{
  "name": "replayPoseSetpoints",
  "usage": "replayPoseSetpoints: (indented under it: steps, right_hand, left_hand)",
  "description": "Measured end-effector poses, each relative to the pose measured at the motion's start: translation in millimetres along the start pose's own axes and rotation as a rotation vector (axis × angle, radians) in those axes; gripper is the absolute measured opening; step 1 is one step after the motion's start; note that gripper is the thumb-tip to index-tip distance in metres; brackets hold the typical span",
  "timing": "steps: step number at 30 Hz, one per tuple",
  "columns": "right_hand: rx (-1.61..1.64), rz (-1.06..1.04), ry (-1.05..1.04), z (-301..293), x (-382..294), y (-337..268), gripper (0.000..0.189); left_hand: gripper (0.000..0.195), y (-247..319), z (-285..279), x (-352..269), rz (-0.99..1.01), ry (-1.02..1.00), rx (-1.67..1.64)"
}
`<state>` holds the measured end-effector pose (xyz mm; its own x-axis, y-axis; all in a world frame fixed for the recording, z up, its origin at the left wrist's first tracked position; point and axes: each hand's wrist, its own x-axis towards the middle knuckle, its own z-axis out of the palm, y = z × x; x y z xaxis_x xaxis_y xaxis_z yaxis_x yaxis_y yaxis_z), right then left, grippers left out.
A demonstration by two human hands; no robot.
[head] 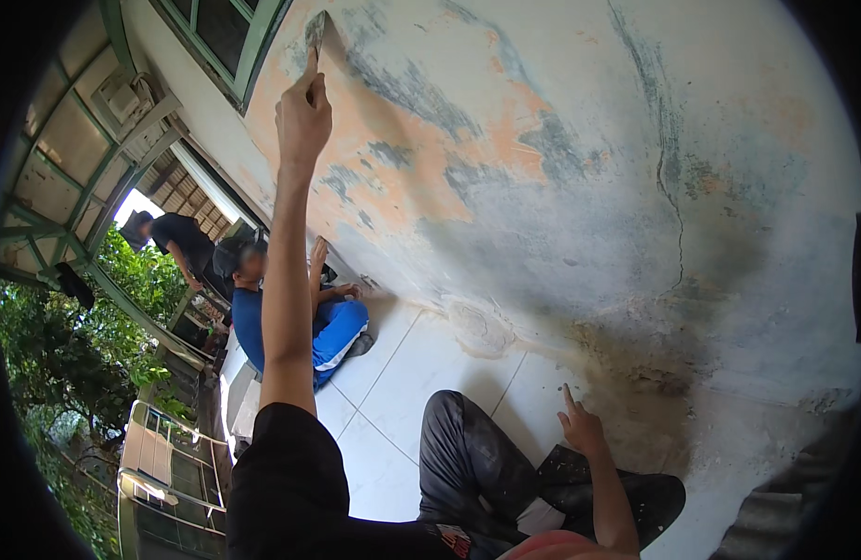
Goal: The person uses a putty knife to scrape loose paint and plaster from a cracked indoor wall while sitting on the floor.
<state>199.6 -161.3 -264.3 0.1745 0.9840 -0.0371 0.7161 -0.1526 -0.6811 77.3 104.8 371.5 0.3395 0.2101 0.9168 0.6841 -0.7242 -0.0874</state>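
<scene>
My left hand point(304, 115) is raised at the upper left, gripping a putty knife point(316, 31) with the index finger laid along it toward the blade. The blade is at the wall point(430, 161), near a green window frame point(252, 59). Patches of peach, grey and bluish paint show on the wall, and a crack point(672, 203) runs down it. My right hand point(582, 427) hangs low before the wall's base, holding nothing, its index finger extended and other fingers curled. Small crumbs lie on the white floor tiles point(388, 392) around that fingertip.
A person in blue point(248, 318) sits against the wall beyond my left arm; another in dark clothes point(185, 241) bends over farther back. My bent legs point(465, 448) are folded below me. Corrugated sheet point(770, 511) lies lower right, and a metal rack point(171, 455) stands lower left.
</scene>
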Motion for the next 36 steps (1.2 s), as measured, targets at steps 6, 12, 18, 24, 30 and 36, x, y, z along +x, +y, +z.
replayPoseSetpoints:
  steps: [6,12,18,24,30,36]
  right_hand:
    - [-0.032,0.008,-0.027,1.1,0.2,-2.8,0.073]
    - [-0.043,0.060,-0.074,-5.3,-2.0,-4.6,0.074]
    - [-0.046,-0.005,-0.039,10.8,3.8,-4.6,0.075]
    - [-0.055,0.020,-0.004,-6.4,-0.2,4.1,0.074]
    - [-0.079,0.011,-0.060,3.8,1.8,3.7,0.076]
    - [-0.091,0.000,-0.063,1.4,0.2,-2.4,0.076]
  left_hand:
    - [0.043,15.4,-1.4,7.3,-0.030,-0.013,-0.016]
    - [0.039,-1.1,5.4,15.5,0.065,0.049,-0.025]
    - [0.034,-14.7,-15.6,87.8,0.005,-0.027,-0.231]
    - [0.040,23.1,13.5,-23.5,0.072,-0.006,-0.010]
    - [0.042,21.5,1.9,-5.6,0.129,-0.033,-0.016]
    - [0.041,24.5,-13.5,36.3,0.150,0.019,0.052]
